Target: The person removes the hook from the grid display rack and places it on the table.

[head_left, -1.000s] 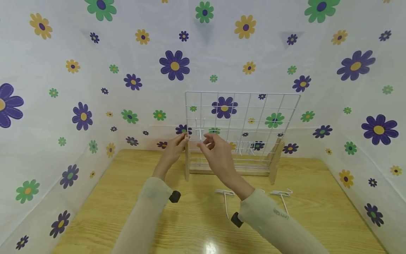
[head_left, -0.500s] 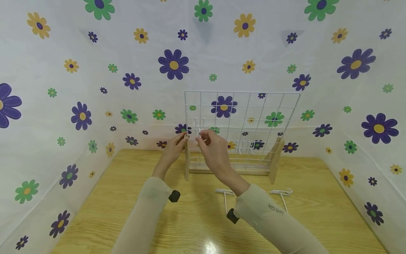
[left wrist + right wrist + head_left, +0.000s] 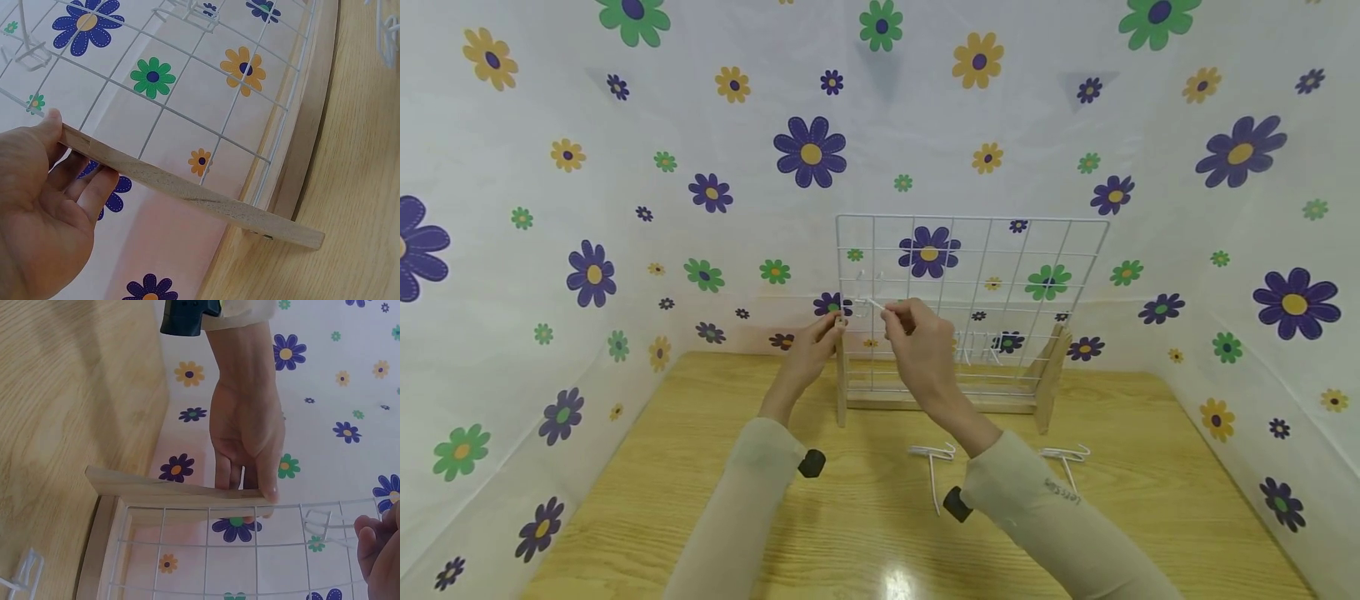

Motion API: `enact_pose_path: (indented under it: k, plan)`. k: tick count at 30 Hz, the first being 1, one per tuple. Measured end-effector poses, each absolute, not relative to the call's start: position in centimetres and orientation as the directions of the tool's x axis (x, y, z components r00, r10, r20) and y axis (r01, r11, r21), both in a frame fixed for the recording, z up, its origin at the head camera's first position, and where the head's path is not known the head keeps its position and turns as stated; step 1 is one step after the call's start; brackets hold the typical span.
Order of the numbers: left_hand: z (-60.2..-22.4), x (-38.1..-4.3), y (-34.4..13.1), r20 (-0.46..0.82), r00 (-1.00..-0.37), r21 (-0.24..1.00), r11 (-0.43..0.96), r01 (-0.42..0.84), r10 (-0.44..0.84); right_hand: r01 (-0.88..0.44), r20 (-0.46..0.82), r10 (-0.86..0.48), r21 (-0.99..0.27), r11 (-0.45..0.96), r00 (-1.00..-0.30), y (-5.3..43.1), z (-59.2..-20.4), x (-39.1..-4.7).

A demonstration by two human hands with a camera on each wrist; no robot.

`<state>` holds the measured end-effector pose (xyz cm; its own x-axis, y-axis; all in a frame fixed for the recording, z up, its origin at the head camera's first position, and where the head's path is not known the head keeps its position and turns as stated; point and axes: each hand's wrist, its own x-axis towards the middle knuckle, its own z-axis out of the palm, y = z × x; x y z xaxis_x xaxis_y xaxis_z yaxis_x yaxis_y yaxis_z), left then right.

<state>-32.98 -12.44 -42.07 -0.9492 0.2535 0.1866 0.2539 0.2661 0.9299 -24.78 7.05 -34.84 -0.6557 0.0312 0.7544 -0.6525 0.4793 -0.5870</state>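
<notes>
A white wire grid (image 3: 973,218) stands upright in a wooden stand. In the head view my left hand (image 3: 808,354) pinches the top of the stand's left side post (image 3: 842,379); the left wrist view has the thumb on one face of the post (image 3: 187,192) and fingers under it. At the grid's left part is a white wire display hook (image 3: 870,301), its back bar against the mesh and its arm pointing outward. My right hand (image 3: 925,354) pinches the tip of that arm between thumb and forefinger. The right wrist view catches the hook (image 3: 320,524) beside the fingers.
Two similar hooks (image 3: 967,350) hang lower on the grid, right of the right hand. On the wooden table (image 3: 700,467) in front lie a hook (image 3: 933,479) near the right sleeve and another hook (image 3: 1065,455) farther right. Flower-printed sheeting (image 3: 737,208) encloses the table's back and sides.
My right hand closes its fingertips on the hook's arm and draws it up and outward; the arm hung down before and now points forward. My left hand stays on the post.
</notes>
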Motion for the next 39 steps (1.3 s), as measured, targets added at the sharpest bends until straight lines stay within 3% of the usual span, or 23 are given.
enact_pose_path:
  k: [23,39]
  plan:
    - [-42.1,-33.1,-12.5,0.17,-0.952,0.929,0.281,0.241,0.254,-0.694,0.788,0.075,-0.58,0.427,-0.612,8.0,-34.2,-25.0]
    - [-42.2,-33.2,-12.6,0.167,-0.95,0.938,0.254,0.235,0.263,-0.699,0.786,0.113,-0.597,0.393,-0.608,10.1,-34.6,-23.1]
